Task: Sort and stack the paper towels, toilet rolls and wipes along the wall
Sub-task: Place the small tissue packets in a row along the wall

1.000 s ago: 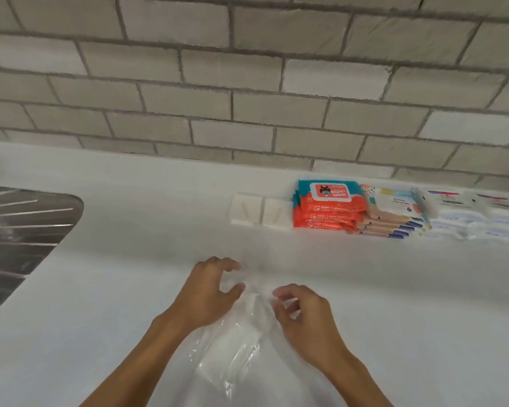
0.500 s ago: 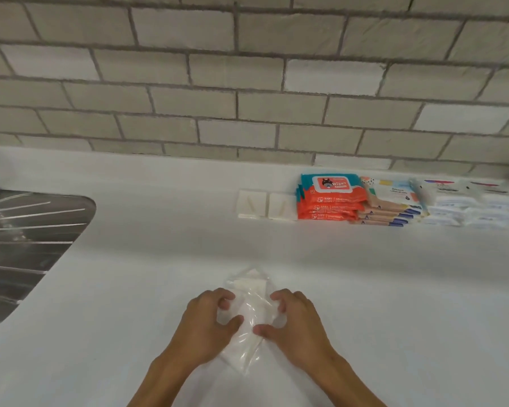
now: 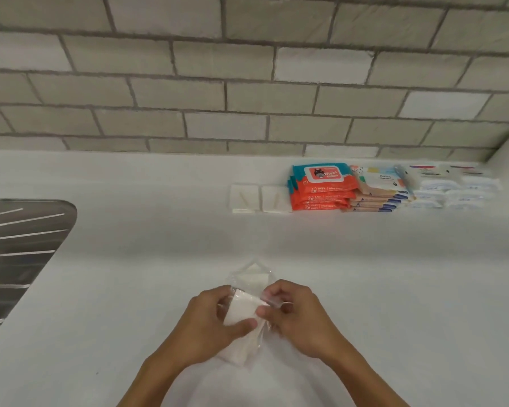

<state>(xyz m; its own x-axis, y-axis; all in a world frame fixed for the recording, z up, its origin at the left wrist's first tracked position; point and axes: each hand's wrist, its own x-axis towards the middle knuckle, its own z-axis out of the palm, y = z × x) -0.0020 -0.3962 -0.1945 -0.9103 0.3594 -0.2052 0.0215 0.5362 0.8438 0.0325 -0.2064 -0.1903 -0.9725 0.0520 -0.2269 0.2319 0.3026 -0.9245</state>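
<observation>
Both hands have closed tighter over the wrapped white pack, low in the centre of the head view. The left hand grips its side and the right hand pinches the clear film. This film looks slippery, so the pack may slide out. The sink edge is at left, the wipes stack at upper right by the wall, with bare worktop between.

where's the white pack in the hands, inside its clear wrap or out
Inside: clear wrap shows beyond the white pack at both ends; left hand and right hand pinch it.
</observation>
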